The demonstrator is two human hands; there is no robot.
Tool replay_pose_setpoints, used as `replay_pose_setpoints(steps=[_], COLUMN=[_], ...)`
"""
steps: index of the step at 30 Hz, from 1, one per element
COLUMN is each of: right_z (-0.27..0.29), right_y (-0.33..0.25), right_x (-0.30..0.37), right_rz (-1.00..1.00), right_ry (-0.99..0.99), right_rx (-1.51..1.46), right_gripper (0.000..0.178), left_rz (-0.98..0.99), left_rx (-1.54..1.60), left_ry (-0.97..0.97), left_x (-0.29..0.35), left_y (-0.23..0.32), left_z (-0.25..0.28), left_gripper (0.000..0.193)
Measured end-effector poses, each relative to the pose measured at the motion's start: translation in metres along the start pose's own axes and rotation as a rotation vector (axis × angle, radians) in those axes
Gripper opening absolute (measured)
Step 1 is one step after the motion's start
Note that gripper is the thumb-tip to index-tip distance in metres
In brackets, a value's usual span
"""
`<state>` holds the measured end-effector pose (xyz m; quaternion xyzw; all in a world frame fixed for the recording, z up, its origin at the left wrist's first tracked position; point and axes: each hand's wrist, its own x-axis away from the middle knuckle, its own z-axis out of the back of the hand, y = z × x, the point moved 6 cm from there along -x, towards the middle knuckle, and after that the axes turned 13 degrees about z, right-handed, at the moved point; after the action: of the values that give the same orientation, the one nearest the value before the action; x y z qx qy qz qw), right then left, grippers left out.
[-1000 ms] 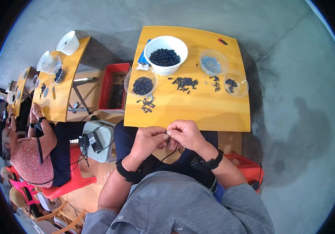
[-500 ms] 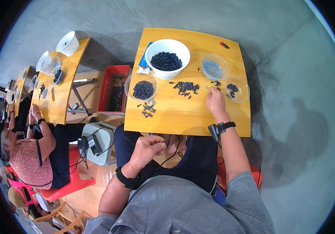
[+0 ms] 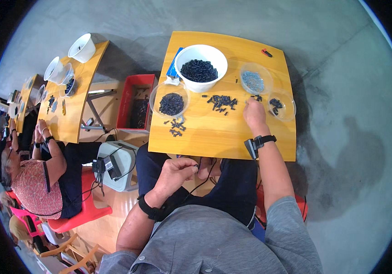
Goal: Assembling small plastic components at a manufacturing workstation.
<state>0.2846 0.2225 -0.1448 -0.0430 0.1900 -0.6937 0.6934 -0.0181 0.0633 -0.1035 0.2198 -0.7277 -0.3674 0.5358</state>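
My left hand (image 3: 176,176) is closed in a pinch above my lap, in front of the table's near edge. A small black part (image 3: 197,167) shows at its fingertips; its exact kind is too small to make out. Over the table, my right hand (image 3: 255,115) has its fingers drawn together beside a few small dark pieces (image 3: 258,97); anything between them is hidden. Left of that hand lies a loose pile of short black cylindrical parts (image 3: 222,102). A clear bowl of silvery small parts (image 3: 252,82) stands just beyond it, and a clear bowl with several black parts (image 3: 276,106) to its right.
On the wooden table (image 3: 214,139) stand a white tub (image 3: 223,57) of black parts and a clear bowl of dark parts (image 3: 171,104). A red-and-black tool (image 3: 266,53) lies at the far right. A red bin (image 3: 123,109) and a grey stool (image 3: 123,180) are left; a co-worker (image 3: 36,185) sits beyond.
My right hand has moved slightly forward, its fingertips now by the few dark pieces between the bowls. The left hand keeps its pinch. The whole view has shifted a little.
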Motion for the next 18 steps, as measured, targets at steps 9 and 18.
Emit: replay_pose_setpoints(steps=[9, 18], right_z=[-0.007, 0.016], right_y=[0.017, -0.062], right_x=[0.016, 0.074], right_rz=[0.038, -0.297], right_ry=[0.083, -0.015], right_rx=[-0.125, -1.169], right_gripper=[0.006, 0.008], left_rz=[-0.066, -0.152], left_rx=[0.191, 0.253], left_ry=[-0.04, -0.131], left_x=[0.011, 0.025], left_y=[0.02, 0.041], left_z=[-0.005, -0.014], left_gripper=[0.008, 0.009])
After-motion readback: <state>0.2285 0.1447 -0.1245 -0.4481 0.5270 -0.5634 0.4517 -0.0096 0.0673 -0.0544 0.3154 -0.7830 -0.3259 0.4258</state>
